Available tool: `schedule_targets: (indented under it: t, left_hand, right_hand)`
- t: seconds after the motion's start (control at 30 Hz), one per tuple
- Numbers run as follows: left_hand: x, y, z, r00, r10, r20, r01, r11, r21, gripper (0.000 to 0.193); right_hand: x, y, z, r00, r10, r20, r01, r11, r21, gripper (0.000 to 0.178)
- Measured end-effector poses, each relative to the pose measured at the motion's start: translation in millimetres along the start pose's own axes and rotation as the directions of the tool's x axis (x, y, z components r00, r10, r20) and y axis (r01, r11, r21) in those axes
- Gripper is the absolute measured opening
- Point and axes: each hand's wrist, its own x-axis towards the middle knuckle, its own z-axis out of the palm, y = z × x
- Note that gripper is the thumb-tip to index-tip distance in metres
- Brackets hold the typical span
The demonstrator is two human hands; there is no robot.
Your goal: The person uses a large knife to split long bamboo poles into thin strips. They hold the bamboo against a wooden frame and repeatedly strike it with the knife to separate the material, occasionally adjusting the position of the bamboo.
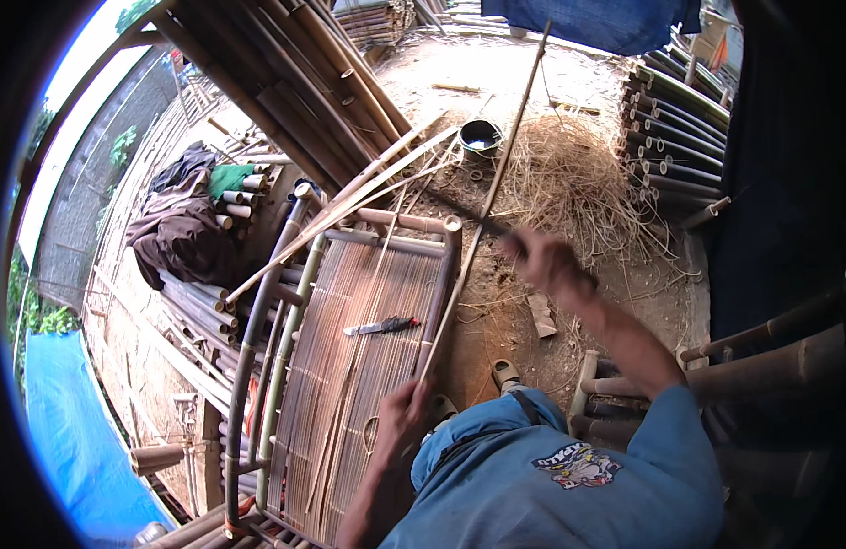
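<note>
My left hand is closed round the near end of a long bamboo strip, which slants up and away to the far side. In my right hand, a long dark-bladed knife is gripped by its handle. Its blade points to the far left and crosses the strip; whether the two touch I cannot tell. Beside my left hand stands a bamboo bench with a slatted seat. On the slats lies a small knife with a dark handle and a pale end.
Loose split bamboo strips lean across the bench's far end. Beyond it stands a dark bucket, beside a heap of shavings. Bamboo poles are stacked at the right and lean at the upper left. Brown cloth covers poles at left.
</note>
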Motion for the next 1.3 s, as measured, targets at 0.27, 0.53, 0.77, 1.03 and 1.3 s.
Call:
schedule_targets:
  t: [0.27,0.53,0.77,1.03,1.3]
  left_hand:
    - [29,11,25,0.982,0.141,-0.127,-0.13,0.987,0.096,0.032]
    - [18,5,29,0.973,0.181,-0.146,-0.169,0.981,0.094,0.02]
    - [-2,10,18,0.998,0.043,-0.048,-0.036,0.99,0.139,0.02]
    - [-110,-74,-31,0.999,0.054,0.002,-0.053,0.973,0.224,0.023]
    - [-78,-73,-32,0.999,0.031,-0.038,-0.026,0.993,0.117,0.024]
  right_hand:
    - [1,-10,25,0.99,0.142,-0.004,-0.142,0.989,-0.045,0.054]
    - [-15,-8,27,0.999,0.041,0.002,-0.041,0.998,0.051,0.056]
    - [-1,27,21,0.999,0.027,0.018,-0.024,0.984,-0.176,0.063]
    - [47,161,-96,0.933,0.267,-0.241,-0.327,0.909,-0.26,0.079]
    - [11,32,-44,0.831,0.546,-0.11,-0.292,0.595,0.749,0.054]
